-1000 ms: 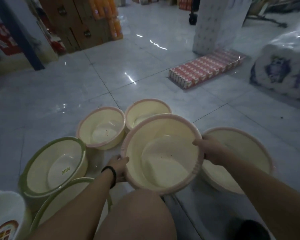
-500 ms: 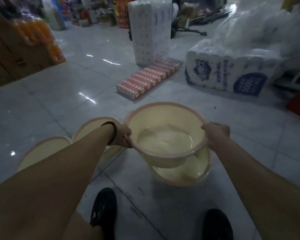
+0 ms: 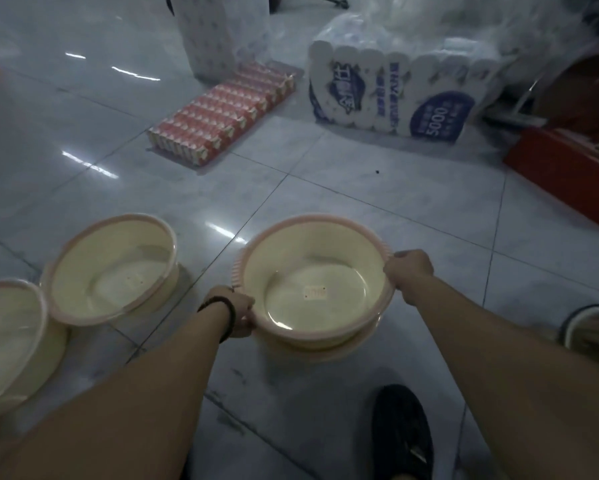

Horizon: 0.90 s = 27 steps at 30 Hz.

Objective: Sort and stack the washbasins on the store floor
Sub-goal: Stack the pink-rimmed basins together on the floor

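Note:
A cream washbasin with a pink rim [image 3: 311, 292] sits nested in a second pink-rimmed basin [image 3: 329, 349] on the tiled floor; only the lower one's edge shows beneath it. My left hand [image 3: 237, 315], a black band on its wrist, grips the top basin's near-left rim. My right hand [image 3: 410, 268] grips its right rim. Two more cream basins with pink rims stand to the left: one [image 3: 114, 271] close by, another [image 3: 10, 341] at the frame's left edge.
A flat pack of red cartons [image 3: 221, 116] lies ahead, with a tall white wrapped stack behind it. A large pack of paper rolls [image 3: 395, 91] and a red box [image 3: 568, 168] stand at the right. A dark-rimmed basin [image 3: 592, 332] shows at the right edge. My black shoe [image 3: 402, 434] is below.
The basin in both hands has come down into the basin on the floor and now sits nested in it. The view has swung further right.

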Each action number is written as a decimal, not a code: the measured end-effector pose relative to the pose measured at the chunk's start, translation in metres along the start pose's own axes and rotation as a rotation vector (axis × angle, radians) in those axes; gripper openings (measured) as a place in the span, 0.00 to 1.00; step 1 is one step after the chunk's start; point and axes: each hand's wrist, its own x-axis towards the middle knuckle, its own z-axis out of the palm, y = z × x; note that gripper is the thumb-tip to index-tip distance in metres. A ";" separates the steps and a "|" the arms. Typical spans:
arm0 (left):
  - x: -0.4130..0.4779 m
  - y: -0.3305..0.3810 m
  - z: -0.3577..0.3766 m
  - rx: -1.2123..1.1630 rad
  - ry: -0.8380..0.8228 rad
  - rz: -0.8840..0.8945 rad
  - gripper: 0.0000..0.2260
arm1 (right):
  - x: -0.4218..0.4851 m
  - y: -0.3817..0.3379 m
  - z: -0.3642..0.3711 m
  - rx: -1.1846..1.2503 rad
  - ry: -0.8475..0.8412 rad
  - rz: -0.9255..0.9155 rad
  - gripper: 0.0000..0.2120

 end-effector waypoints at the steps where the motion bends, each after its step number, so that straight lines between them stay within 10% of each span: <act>1: 0.006 -0.006 0.002 0.071 0.057 0.001 0.09 | 0.002 0.004 0.004 -0.022 -0.033 0.006 0.21; 13: 0.067 -0.048 0.032 0.267 0.334 -0.008 0.14 | 0.009 0.026 0.039 -0.559 -0.167 -0.083 0.18; 22: 0.052 -0.022 0.020 0.242 0.178 0.127 0.28 | 0.011 0.030 0.040 -0.699 -0.257 -0.105 0.30; 27: 0.060 -0.006 0.012 0.201 0.197 0.052 0.18 | 0.008 0.042 0.035 -0.752 -0.192 -0.148 0.10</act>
